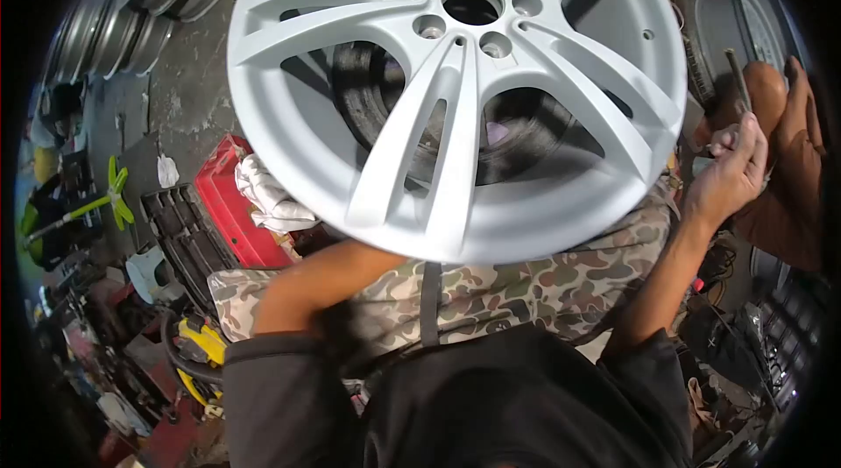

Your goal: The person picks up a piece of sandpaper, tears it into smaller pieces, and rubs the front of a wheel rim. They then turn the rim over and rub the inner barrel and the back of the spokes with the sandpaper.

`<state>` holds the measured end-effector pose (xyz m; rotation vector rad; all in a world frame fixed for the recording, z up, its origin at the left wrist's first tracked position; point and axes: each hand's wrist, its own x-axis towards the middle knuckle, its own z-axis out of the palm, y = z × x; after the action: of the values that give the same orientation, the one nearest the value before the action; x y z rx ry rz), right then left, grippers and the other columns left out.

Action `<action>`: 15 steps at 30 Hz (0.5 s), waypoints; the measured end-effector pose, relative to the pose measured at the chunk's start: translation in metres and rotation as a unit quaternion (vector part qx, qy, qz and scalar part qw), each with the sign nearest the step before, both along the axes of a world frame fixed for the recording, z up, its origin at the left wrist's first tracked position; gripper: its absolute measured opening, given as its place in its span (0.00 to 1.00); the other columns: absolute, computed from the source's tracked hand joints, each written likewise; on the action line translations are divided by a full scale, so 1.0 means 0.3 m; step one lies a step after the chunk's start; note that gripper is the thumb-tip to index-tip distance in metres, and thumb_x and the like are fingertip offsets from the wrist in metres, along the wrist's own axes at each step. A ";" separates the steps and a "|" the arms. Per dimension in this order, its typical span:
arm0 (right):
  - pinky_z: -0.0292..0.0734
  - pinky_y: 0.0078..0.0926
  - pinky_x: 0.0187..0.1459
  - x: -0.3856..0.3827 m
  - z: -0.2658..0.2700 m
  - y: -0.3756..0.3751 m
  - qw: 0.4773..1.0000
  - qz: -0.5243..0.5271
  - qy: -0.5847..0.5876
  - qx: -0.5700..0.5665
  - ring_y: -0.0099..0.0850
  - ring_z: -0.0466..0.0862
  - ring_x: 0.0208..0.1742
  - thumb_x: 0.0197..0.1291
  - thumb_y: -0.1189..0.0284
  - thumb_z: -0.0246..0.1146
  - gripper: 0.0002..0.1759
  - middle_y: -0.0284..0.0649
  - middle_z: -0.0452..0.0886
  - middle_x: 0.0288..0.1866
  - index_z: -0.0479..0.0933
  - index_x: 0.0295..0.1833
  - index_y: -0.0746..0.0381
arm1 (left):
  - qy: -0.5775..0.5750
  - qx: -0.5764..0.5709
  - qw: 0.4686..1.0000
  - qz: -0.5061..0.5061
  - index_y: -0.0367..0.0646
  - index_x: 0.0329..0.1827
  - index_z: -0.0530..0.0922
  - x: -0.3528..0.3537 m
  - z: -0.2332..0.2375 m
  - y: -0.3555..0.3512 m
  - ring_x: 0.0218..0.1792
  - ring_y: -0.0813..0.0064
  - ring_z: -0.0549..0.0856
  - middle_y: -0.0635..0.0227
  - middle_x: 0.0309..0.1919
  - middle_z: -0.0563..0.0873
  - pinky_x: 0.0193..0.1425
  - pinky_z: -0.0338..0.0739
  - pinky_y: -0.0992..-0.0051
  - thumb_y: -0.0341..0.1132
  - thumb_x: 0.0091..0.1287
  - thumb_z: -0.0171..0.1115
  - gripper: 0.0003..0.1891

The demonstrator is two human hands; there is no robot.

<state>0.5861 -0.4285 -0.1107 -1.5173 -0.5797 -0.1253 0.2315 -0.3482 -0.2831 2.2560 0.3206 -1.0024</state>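
A large silver alloy wheel rim (455, 91) fills the upper middle, tilted over my lap in camouflage trousers (526, 288). My left forearm reaches under the rim; my left hand itself is hidden beneath it. My right hand (731, 174) is raised to the right of the rim, fingers closed around a thin dark stick-like tool (738, 82) that points upward. Through the spokes I see a dark round part (385, 91) below the rim.
Several bare rims (140, 12) are stacked at the upper left and another rim (745, 30) at the upper right. A red box (229, 205) with a white rag (267, 192) lies left of my lap. Clutter and a yellow tool (201, 350) crowd the left floor. Another person's knee (771, 100) is at the right.
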 end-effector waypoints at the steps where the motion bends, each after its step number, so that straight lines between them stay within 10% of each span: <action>1: 0.64 0.11 0.29 0.010 -0.006 -0.007 1.000 0.012 -0.012 -0.011 0.15 0.71 0.30 0.75 0.70 0.63 0.13 0.32 0.81 0.35 0.84 0.51 0.69 | 0.001 -0.010 1.000 0.005 0.33 0.45 0.84 -0.013 -0.029 -0.013 0.42 0.43 0.88 0.42 0.38 0.88 0.48 0.81 0.51 0.37 0.72 0.54 0.15; 15: 0.59 0.14 0.31 0.003 -0.032 0.044 0.991 -0.001 -0.010 -0.132 0.14 0.66 0.31 0.77 0.72 0.60 0.12 0.28 0.74 0.32 0.82 0.52 0.71 | -0.001 -0.123 0.991 0.051 0.34 0.45 0.85 -0.115 -0.196 -0.132 0.45 0.45 0.88 0.43 0.41 0.88 0.51 0.81 0.52 0.37 0.70 0.57 0.14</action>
<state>0.5870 -0.4154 -0.1205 -1.7744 -0.6283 -0.0677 0.1971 -0.3878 -0.3421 1.9993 0.2912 -0.9328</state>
